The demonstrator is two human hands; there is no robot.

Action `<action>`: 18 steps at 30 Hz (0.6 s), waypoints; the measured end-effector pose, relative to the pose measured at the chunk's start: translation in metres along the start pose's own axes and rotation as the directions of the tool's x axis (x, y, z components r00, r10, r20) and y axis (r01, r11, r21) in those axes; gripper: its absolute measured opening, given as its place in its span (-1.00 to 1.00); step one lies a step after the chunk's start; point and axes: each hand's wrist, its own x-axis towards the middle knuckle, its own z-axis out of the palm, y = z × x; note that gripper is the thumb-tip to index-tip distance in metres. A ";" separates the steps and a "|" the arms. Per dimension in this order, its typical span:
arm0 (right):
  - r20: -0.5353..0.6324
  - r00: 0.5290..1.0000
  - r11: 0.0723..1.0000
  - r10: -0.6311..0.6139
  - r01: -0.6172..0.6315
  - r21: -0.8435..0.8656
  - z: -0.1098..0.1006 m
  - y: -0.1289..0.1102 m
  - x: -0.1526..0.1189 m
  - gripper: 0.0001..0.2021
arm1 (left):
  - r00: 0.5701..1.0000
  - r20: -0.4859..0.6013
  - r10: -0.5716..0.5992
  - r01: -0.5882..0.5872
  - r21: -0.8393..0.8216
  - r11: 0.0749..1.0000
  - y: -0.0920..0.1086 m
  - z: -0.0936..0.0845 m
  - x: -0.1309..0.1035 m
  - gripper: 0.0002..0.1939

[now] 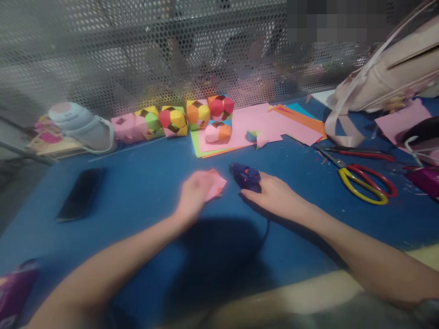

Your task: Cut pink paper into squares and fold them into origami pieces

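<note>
Near the middle of the blue table, my left hand (195, 194) is closed on a pink folded paper piece (215, 183). Its pink edges stick out to the right of my fingers, and motion blurs the hand. Across a small gap, my right hand (276, 196) grips a dark blue glue gun (246, 178) with a small red light on it. The gun's tip points to the left and away from me. A thin dark cord (266, 230) runs down from under my right hand. The two hands are apart.
Colourful folded paper balls (173, 121) line the back, beside pink paper sheets (250, 121) and a small paper scrap (257, 137). Scissors (363, 183) lie at right, near a pale bag (387, 68). A phone (81, 194) and a light-blue bottle (80, 125) are at left.
</note>
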 end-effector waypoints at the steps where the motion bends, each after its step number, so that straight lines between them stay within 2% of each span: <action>1: -0.024 1.000 0.999 0.018 -0.017 0.038 0.005 0.000 0.001 -0.79 | 1.000 0.007 0.000 0.000 -0.012 1.000 -0.001 -0.001 0.000 -0.70; 4: -0.125 0.992 0.984 0.017 0.005 0.176 0.012 0.001 0.001 -0.84 | 1.000 0.018 0.010 -0.010 -0.023 1.000 -0.004 -0.002 0.002 -0.72; 7: -0.268 0.957 0.952 -0.113 0.181 0.245 0.010 -0.003 -0.005 -0.89 | 0.999 0.034 0.034 -0.033 -0.026 0.999 -0.005 -0.003 0.002 -0.72; 9: -0.318 0.919 0.929 -0.232 0.306 0.207 0.008 -0.008 -0.010 -0.90 | 0.998 0.044 0.041 -0.039 -0.034 0.999 -0.005 -0.003 0.003 -0.72; 12: -0.317 0.870 0.902 -0.379 0.423 0.083 0.006 -0.015 -0.016 -0.86 | 0.998 0.054 0.024 -0.023 -0.015 1.000 -0.004 -0.003 0.002 -0.72; 18: -0.309 0.814 0.868 -0.493 0.483 -0.112 0.014 -0.010 -0.014 -0.82 | 0.997 0.078 0.004 -0.007 0.042 0.999 0.001 0.000 0.000 -0.75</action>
